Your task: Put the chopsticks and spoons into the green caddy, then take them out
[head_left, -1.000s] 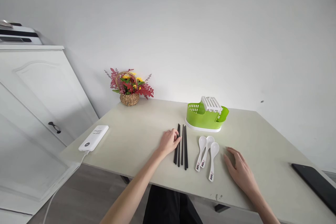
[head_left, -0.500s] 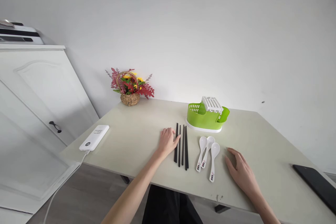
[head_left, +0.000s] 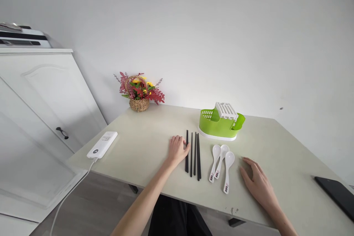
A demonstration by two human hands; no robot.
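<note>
Several black chopsticks (head_left: 195, 158) lie roughly side by side on the table, pointing away from me. My left hand (head_left: 177, 150) rests at their left edge, fingers slightly bent on the tabletop. Its thumb reaches over the leftmost chopsticks (head_left: 187, 162), apart from the index finger; the contact itself is partly hidden. To the right of the chopsticks lie three white spoons (head_left: 227, 171), bowls facing away from me. My right hand (head_left: 258, 180) lies relaxed on the table beyond the spoons, touching none of them. Behind the spoons stands a green cutlery holder (head_left: 214, 127) with a white slotted top.
A flower basket (head_left: 139, 104) stands at the back left. Near the left edge a white power bank (head_left: 102, 145) has a cable (head_left: 74, 190) hanging off the table. A black phone (head_left: 336, 195) lies far right. A white cabinet (head_left: 49, 118) is on the left.
The far ends of the leftmost chopsticks have shifted left with my left hand, opening a gap to the others. The view has swung slightly left. My right hand keeps its place.
</note>
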